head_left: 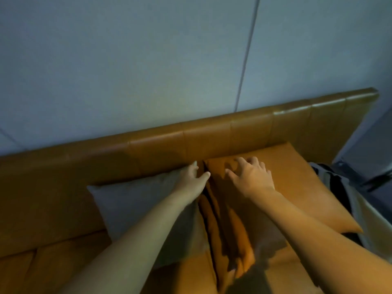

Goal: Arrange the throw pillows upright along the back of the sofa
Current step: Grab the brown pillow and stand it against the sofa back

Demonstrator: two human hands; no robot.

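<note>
left hand (194, 179) pinches the grey pillow's (135, 209) top right corner, right hand (251, 175) spread wide over the orange pillow (307, 187), rumpled orange cloth (224, 230) between, grey fabric (360, 209) far right

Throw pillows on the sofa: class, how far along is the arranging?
Done: the grey pillow leans against the sofa back. In hand: the left hand grips its top corner, while the right hand hovers, fingers spread, over the orange pillow. Left: the rumpled orange fabric between them still needs straightening.
</note>
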